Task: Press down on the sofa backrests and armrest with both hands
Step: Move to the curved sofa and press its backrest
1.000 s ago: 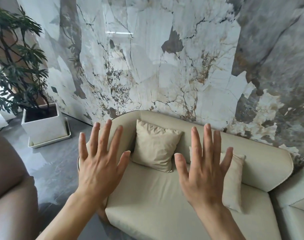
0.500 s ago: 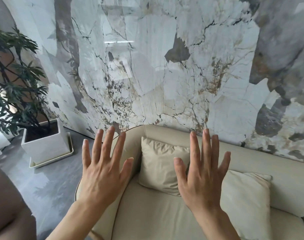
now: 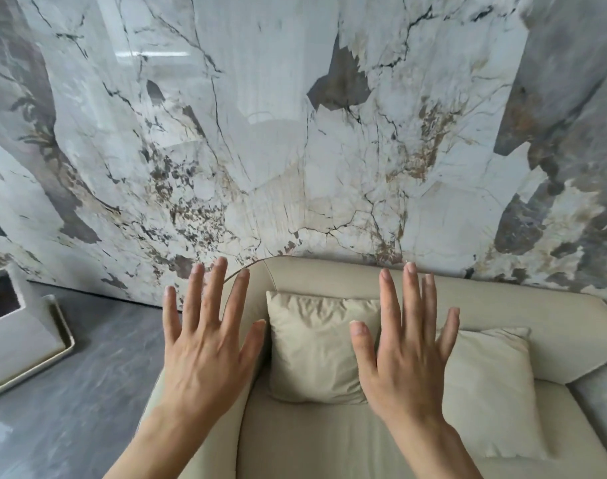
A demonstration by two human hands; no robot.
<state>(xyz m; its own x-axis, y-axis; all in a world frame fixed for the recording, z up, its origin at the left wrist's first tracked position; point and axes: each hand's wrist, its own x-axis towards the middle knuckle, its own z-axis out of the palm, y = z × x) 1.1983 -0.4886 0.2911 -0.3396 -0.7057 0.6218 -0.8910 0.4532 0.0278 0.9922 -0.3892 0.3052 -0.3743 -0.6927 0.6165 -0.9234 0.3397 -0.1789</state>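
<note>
- The beige sofa (image 3: pixel 329 444) fills the lower middle and right, its backrest (image 3: pixel 347 278) set against the marble wall (image 3: pixel 295 133), top edge curving down at the left into the armrest (image 3: pixel 191 426).
- Left hand (image 3: pixel 205 354): flat, fingers spread, palm down above the armrest's rounded edge; contact cannot be told.
- Right hand (image 3: pixel 405 361): likewise spread, over the seat before the backrest, holding nothing.
- Two cushions lean on the backrest: the left cushion (image 3: pixel 312 344) between the hands, the right cushion (image 3: pixel 492 392) beyond the right hand.
- Left of the armrest, bare grey floor (image 3: pixel 70 392) runs to a white planter (image 3: pixel 15 340) at the frame's edge.
</note>
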